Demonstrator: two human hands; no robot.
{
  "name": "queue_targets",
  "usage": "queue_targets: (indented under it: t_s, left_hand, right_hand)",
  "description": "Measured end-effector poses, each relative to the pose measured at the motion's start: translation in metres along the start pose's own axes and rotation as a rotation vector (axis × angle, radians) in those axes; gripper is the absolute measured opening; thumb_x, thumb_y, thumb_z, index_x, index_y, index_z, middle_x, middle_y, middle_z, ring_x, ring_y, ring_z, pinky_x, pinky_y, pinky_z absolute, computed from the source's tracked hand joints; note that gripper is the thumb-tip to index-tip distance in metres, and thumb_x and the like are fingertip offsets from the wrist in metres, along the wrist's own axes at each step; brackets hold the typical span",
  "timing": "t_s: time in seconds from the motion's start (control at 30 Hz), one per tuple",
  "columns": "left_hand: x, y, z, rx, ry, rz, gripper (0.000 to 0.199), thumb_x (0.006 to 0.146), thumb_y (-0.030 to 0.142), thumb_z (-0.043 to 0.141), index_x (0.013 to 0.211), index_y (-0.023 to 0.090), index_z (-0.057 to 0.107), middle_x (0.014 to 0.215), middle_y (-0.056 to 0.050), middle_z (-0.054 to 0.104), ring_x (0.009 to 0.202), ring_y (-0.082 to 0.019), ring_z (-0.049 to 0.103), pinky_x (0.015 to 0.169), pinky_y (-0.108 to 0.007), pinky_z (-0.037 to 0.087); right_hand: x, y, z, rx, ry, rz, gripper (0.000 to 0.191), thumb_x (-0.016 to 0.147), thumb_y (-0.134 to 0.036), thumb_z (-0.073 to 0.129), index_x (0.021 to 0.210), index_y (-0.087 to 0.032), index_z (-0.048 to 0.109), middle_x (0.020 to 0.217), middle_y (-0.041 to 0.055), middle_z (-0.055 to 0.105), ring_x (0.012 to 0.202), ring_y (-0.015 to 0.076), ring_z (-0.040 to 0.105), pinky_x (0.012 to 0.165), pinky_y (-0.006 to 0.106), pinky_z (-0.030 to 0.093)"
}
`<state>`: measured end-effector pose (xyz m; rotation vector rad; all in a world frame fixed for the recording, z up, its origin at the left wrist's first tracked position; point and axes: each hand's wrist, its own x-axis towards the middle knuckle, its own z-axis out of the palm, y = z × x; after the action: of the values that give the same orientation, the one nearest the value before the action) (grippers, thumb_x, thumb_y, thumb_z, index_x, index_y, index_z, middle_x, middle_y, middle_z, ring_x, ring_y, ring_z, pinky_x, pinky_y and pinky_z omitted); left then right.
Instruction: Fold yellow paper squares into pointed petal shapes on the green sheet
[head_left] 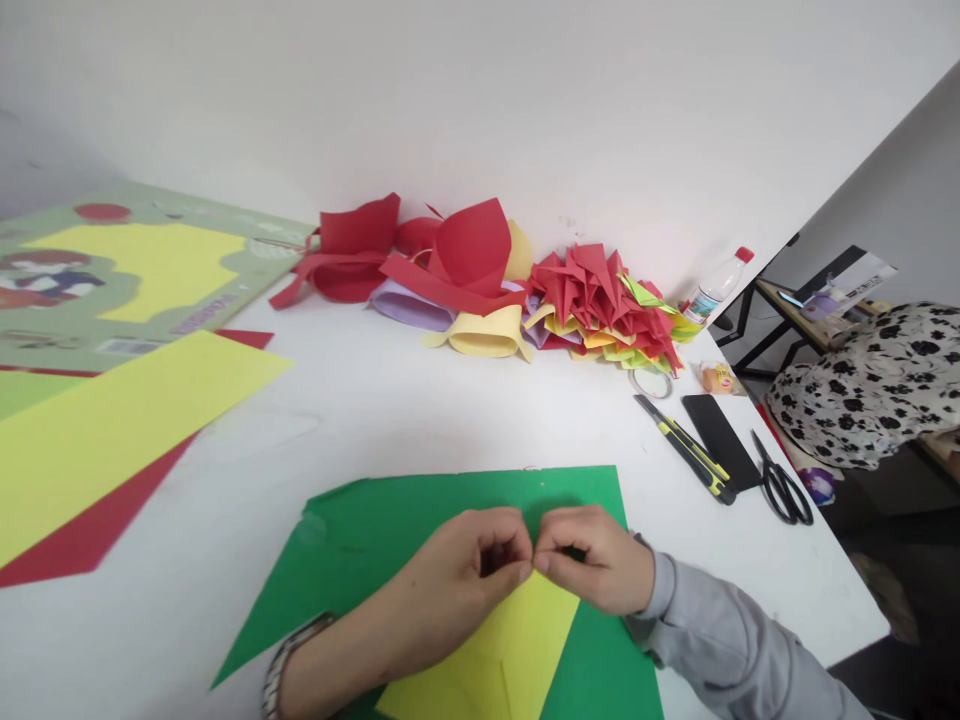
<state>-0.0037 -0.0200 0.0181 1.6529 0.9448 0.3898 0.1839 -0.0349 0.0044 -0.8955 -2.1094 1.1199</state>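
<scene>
A sheet of yellow paper (501, 655) with crease lines lies over a green sheet (360, 545) in front of me. My left hand (469, 570) pinches the far corner of the yellow paper between thumb and fingers. Right beside it, my right hand (596, 560) pinches the same corner, the fingertips of both hands nearly touching. My left forearm crosses the green sheet and covers part of the yellow paper's left side. The near end of the paper runs out of the picture.
Red, purple and cream paper shapes (465, 260) and a folded-paper pile (600, 310) line the wall. Rightward are a bottle (716, 287), tape roll (651, 383), utility knife (686, 450), black slab (721, 440) and scissors (781, 488). Yellow strips (135, 420) lie left. A person in patterned cloth (877, 385) is beyond.
</scene>
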Motion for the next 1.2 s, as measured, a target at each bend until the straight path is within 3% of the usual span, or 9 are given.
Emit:
queue_targets:
  t_s: [0.27,0.57,0.77,1.0,1.2]
  left_hand:
    - [0.0020,-0.0014,-0.0083,-0.084,-0.044,-0.053,0.025,0.071,0.043,0.048,0.061,0.021,0.046,0.057,0.007,0.034,0.056,-0.012,0.031,0.052,-0.026,0.024]
    - [0.0007,0.0005,-0.0044,-0.043,-0.027,-0.011,0.028,0.073,0.046,0.046,0.059,0.021,0.044,0.059,0.006,0.037,0.057,-0.013,0.033,0.054,-0.026,0.026]
    - [0.0015,-0.0009,-0.0036,-0.047,-0.036,-0.005,0.028,0.073,0.046,0.047,0.059,0.021,0.044,0.060,0.006,0.037,0.058,-0.013,0.033,0.054,-0.026,0.027]
    - [0.0000,-0.0011,-0.0032,-0.027,-0.041,0.019,0.023,0.074,0.041,0.045,0.062,0.021,0.047,0.062,0.005,0.040,0.060,-0.013,0.037,0.055,-0.026,0.028]
    - [0.0003,0.0005,-0.0061,-0.064,-0.043,0.007,0.024,0.074,0.042,0.047,0.062,0.021,0.046,0.060,0.006,0.038,0.058,-0.013,0.034,0.054,-0.026,0.027]
  right_hand:
    - [-0.0012,0.0036,-0.0008,0.101,0.125,0.100,0.026,0.088,-0.027,0.051,0.064,-0.018,0.050,0.061,-0.0038,0.045,0.055,0.0089,0.040,0.052,0.021,0.033]
    - [0.0008,0.0011,0.0008,0.104,0.011,0.090,0.019,0.085,-0.022,0.052,0.066,-0.019,0.051,0.064,-0.0032,0.049,0.057,0.0097,0.044,0.055,0.022,0.036]
    - [0.0001,0.0020,0.0005,0.122,0.019,0.053,0.020,0.086,-0.022,0.052,0.067,-0.018,0.051,0.064,-0.0030,0.048,0.058,0.0102,0.044,0.056,0.023,0.036]
    - [0.0001,0.0018,0.0016,0.132,0.038,0.059,0.034,0.090,-0.039,0.054,0.063,-0.018,0.054,0.062,-0.0024,0.049,0.058,0.0102,0.045,0.056,0.023,0.038]
    - [0.0001,0.0025,0.0025,0.143,0.070,0.144,0.042,0.089,-0.050,0.055,0.061,-0.018,0.053,0.060,-0.0034,0.048,0.055,0.0094,0.042,0.053,0.023,0.036]
